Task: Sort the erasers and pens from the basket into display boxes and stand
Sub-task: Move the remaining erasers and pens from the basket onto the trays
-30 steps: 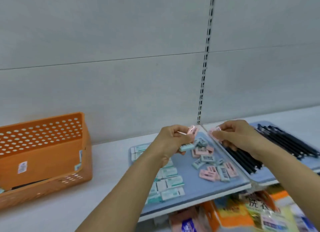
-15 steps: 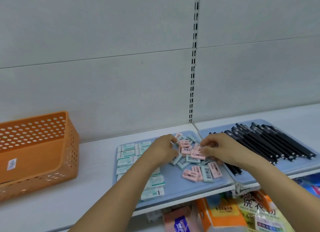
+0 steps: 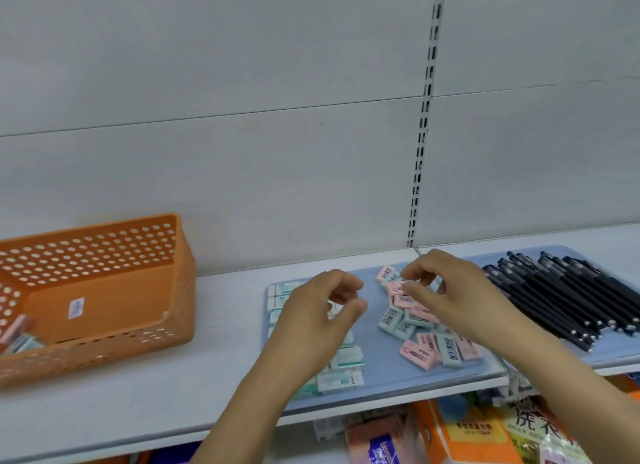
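A white shop shelf (image 3: pixel 173 394) runs across the view, backed by pale wall panels. Two bare forearms reach forward over it.

At the left stands one orange perforated basket (image 3: pixel 104 283). A few small items lie in its near left corner, too blurred to count.

In the middle lies one flat blue tray (image 3: pixel 398 377). On its left part, white-and-green erasers (image 3: pixel 343 358) lie in a neat column, partly hidden under the left arm; about eight show, though the exact count is unclear. On its right part sits a loose heap of small erasers (image 3: pixel 426 328), some pink, some pale blue, overlapping one another. About six pink and five blue are visible, with more hidden beneath the right hand.

The left hand (image 3: pixel 318 318) hovers above the tray, between the column and the heap. Its fingers (image 3: pixel 346 287) are loosely curled, thumb and forefinger apart, and hold nothing.

The right hand (image 3: pixel 446 297) is over the far end of the heap. Its fingers (image 3: pixel 415 273) are bent down toward the pink erasers there; whether they pinch one cannot be told.

To the right lies a second blue tray (image 3: pixel 616 356) carrying black pens (image 3: pixel 561 297) side by side at a slant, roughly fifteen, too tightly packed for an exact count.

Below the shelf edge, colourful packaged goods (image 3: pixel 467 432) show.
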